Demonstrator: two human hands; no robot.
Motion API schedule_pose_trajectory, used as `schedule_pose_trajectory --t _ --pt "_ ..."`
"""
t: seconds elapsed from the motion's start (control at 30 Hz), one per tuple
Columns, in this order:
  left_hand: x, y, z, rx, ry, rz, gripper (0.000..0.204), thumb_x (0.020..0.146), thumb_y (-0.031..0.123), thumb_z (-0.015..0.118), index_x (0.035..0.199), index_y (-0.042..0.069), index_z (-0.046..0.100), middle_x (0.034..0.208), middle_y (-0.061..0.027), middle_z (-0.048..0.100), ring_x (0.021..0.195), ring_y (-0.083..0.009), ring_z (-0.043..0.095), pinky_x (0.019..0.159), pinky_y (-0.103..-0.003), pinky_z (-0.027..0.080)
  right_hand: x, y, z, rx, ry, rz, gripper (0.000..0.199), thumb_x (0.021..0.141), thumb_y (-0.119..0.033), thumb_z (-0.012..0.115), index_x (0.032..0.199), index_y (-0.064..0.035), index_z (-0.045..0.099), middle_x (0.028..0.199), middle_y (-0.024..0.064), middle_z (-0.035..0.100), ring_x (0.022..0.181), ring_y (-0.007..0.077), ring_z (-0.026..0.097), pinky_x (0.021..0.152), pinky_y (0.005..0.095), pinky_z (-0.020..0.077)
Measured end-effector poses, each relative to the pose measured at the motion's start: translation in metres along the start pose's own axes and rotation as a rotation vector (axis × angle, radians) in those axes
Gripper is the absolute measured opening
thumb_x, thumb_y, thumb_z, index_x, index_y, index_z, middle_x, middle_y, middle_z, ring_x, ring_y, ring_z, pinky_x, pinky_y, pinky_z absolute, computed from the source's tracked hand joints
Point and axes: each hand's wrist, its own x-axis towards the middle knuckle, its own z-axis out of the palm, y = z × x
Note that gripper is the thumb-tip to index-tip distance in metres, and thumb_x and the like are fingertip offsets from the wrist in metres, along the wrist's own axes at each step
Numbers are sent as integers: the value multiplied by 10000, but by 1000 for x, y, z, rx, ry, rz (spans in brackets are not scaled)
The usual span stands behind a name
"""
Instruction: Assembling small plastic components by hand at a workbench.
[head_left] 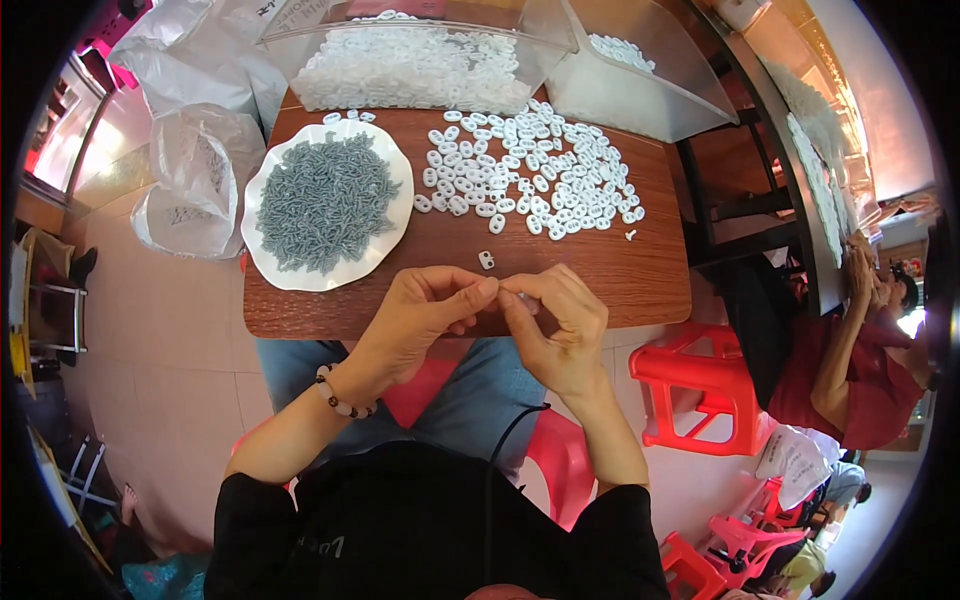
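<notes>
My left hand (pixel 440 305) and my right hand (pixel 560 320) meet above the table's near edge, thumbs and forefingers pinched together at the tips. Whatever lies between the fingertips is too small and covered to make out. Just beyond them a single white two-holed plastic piece (pixel 487 260) lies on the brown wooden table (pixel 620 285). Left of the hands, a white scalloped plate (pixel 398 215) carries a heap of small grey screws (pixel 325 200). Farther off to the right spreads a loose pile of white two-holed plastic pieces (pixel 540 165).
Behind the pile stand a clear bin (pixel 420 75) full of white pieces and a second translucent bin (pixel 640 95). A small white part (pixel 631 235) lies near the right edge. White bags (pixel 200 180) flank the table's left; a red stool (pixel 700 390) and another person (pixel 850 380) are at the right.
</notes>
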Motion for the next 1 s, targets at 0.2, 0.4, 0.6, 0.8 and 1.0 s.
schedule_pose_trajectory --t 0.2,0.4,0.6,0.8,1.0 --pt "0 -3 -8 -135 -26 -94 154 868 183 660 923 43 693 841 -12 672 678 -28 540 624 -176 434 -4 2 1 41 -31 6 168 710 73 677 845 -24 653 707 65 622 619 201 555 534 290 441" --pt "1 -3 -6 -168 38 -89 165 843 209 695 893 52 697 770 9 651 628 -24 506 578 -161 399 -9 9 4 88 -67 17 211 736 42 681 934 -30 676 721 70 628 634 203 560 554 284 446" --pt "-4 3 1 19 86 65 128 872 152 645 904 29 662 787 3 637 643 -22 505 582 -166 392 -16 5 9 353 -43 502 186 854 -21 638 1040 -4 647 811 28 672 735 79 593 669 209 466" --pt "-2 -4 2 -22 118 80 143 871 151 642 921 20 670 817 -7 646 645 -24 502 585 -168 388 -15 14 -2 635 -60 730 142 869 -117 661 948 -1 640 834 64 689 741 74 634 617 184 494" --pt "-2 -6 4 -42 109 80 163 875 158 641 947 16 678 822 -8 652 652 -26 498 597 -174 390 -13 13 -3 625 -87 751 123 873 -109 649 913 7 644 788 82 681 630 66 582 573 192 462"
